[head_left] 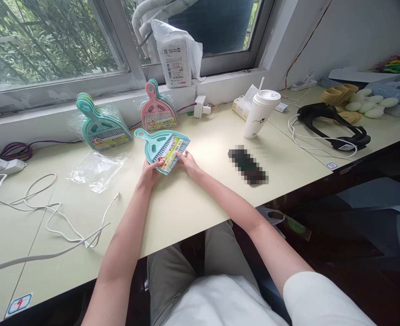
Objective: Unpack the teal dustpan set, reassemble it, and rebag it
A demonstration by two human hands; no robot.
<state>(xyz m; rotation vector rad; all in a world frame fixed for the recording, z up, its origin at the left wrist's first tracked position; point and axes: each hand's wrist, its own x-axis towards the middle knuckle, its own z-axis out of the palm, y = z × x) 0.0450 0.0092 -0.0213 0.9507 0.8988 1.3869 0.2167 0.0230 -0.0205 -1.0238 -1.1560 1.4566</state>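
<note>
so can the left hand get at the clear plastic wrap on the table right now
Probably yes: the clear plastic wrap lies left of the left hand, and nothing visible stands between them. That hand is holding the teal dustpan set, though, so it may need to let go first.

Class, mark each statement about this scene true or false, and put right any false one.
1. The left hand and right hand both touch a teal dustpan. True.
2. The cup has no straw. False: a straw sticks up from its lid.
3. A clear wrapper lies on the table. True.
4. The parcel stands on the table. False: it stands on the windowsill.
5. A pink dustpan is left of the cup. True.
</note>
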